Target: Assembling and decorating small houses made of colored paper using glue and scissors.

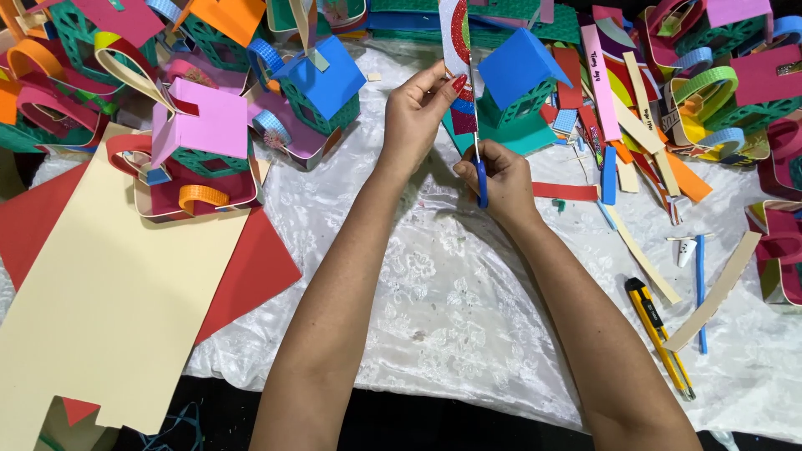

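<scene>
Scissors (479,171) with blue handles sit in the right hand (499,179), blades pointing up and away from the person; fingers closed through the handle loops. Left hand (415,113) pinches a patterned paper strip (456,50), red, white and blue, between thumb and fingertips; strip stands nearly upright above the tabletop (443,292), its lower end at the scissor blades. Whether the blades are parted or closed on the paper cannot be told. Both hands are raised over the middle of a white embossed cloth covering the tabletop.

Left of the arms: large cream card sheet (109,301) lying over red card (251,267). Behind it, a pink-roofed paper house (205,125) and a blue-roofed paper house (322,79). Just beyond the hands, another blue-roofed house (518,71). Right side: pile of coloured paper strips (635,125), near it a yellow utility knife (658,334) flat on the cloth, and a blue pen (700,284) just beside it.
</scene>
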